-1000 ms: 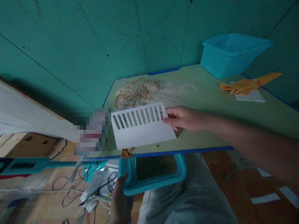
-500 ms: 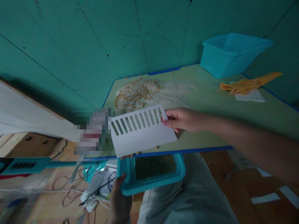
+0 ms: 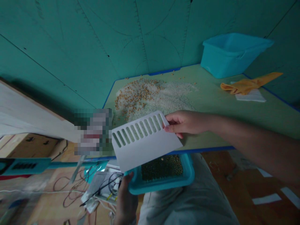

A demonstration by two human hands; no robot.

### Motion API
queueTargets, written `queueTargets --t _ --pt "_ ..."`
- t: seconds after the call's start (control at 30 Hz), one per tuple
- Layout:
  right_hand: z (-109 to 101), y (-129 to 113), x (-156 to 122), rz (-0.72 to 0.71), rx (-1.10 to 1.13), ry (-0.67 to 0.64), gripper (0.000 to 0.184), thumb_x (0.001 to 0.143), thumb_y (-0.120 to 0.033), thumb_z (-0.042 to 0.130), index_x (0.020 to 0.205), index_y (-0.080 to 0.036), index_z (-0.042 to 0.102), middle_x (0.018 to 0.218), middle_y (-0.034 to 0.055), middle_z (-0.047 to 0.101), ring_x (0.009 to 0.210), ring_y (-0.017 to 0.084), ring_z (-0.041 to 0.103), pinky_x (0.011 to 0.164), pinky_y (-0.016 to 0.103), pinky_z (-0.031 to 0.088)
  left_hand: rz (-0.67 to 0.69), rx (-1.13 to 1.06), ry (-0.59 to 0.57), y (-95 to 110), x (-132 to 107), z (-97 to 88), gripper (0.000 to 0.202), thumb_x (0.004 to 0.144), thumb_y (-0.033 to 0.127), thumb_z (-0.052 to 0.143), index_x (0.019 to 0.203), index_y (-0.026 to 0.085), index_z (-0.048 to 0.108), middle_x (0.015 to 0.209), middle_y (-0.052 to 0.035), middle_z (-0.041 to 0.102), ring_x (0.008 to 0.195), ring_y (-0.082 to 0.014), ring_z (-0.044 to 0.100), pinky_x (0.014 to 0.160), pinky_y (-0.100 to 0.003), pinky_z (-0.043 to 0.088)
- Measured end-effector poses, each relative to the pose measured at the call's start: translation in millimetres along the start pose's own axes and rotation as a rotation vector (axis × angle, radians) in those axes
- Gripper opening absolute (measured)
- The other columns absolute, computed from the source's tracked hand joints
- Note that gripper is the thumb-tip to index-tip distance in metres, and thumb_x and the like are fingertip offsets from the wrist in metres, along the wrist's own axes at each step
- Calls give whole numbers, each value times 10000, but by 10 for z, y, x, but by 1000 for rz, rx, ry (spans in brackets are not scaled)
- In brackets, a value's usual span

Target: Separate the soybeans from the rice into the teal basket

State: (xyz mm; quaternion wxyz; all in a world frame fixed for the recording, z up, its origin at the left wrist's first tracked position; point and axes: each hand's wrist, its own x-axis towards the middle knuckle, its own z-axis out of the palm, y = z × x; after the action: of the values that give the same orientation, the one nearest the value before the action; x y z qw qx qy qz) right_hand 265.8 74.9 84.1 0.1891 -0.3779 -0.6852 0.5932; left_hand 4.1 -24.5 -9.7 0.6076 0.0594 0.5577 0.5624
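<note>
Right hand point(image 3: 185, 122) grips the right end of a slotted white board point(image 3: 150, 150), sloping past the table point(image 3: 211, 100)'s near edge over the blue tray point(image 3: 161, 187). Left hand point(image 3: 127, 200) clasps the tray's left end just below, presumably to catch spillage. Grain-and-bean pile point(image 3: 152, 93) toward the far left corner.

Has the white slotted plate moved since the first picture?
Yes, toward the person: the white slotted plate now extends past the near blue table edge, whereas one second ago it ended short of it.
</note>
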Motion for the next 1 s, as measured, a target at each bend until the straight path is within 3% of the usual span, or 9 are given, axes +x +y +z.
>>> queueTargets --t 0.1,0.17,0.33,0.43,0.53,0.6,0.83,1.0 --pt "-13 -22 -25 24 31 -62 98 879 -242 545 829 -158 543 647 -54 519 463 48 472 467 194 364 -52 -2 -80 -74 -26 22 137 493 229 803 611 255 740 732 -8 795 937 -305 714 936 -373 508" --pt "-50 -45 -35 4 81 11 77 871 -216 554 816 -163 542 665 -53 525 467 43 461 467 192 365 -97 4 -117 -93 -32 5 134 483 245 824 580 247 732 731 -23 793 955 -321 709 941 -386 505" --pt "-271 -60 -27 -117 199 509 44 890 -166 514 882 -183 553 677 -48 521 482 47 423 459 184 344 -154 -2 -76 -40 -46 -39 63 514 211 779 532 232 722 624 -21 762 774 -296 737 847 -377 555" --pt "-393 -24 -17 -108 183 689 39 897 -176 518 889 -187 555 658 -47 510 466 47 391 435 182 323 -139 5 -40 3 -68 -25 58 528 188 752 504 219 710 584 -19 747 595 -225 709 665 -291 582" --pt "-422 8 -3 -23 130 713 47 894 -176 532 854 -185 555 624 -48 498 449 51 382 429 187 324 -133 2 -51 7 -80 -26 105 519 184 774 465 208 687 525 -9 717 481 -165 651 497 -210 535" --pt "-406 18 8 18 98 721 68 896 -160 524 842 -185 557 616 -46 497 444 54 383 433 194 320 -130 -16 -63 -12 -76 -47 133 502 181 799 454 209 677 505 4 701 453 -144 631 482 -192 522" --pt "-451 93 17 -18 -7 720 66 900 -190 535 837 -189 552 622 -44 484 475 66 404 460 207 314 -111 21 -121 -87 -5 -168 104 547 222 794 640 197 754 635 -25 751 703 -277 721 829 -401 550" --pt "-443 126 33 3 41 619 71 898 -201 550 829 -185 543 621 -46 484 465 55 404 434 189 323 -114 29 -82 -84 23 -179 73 556 229 787 599 211 731 622 -18 748 737 -304 726 886 -450 523"
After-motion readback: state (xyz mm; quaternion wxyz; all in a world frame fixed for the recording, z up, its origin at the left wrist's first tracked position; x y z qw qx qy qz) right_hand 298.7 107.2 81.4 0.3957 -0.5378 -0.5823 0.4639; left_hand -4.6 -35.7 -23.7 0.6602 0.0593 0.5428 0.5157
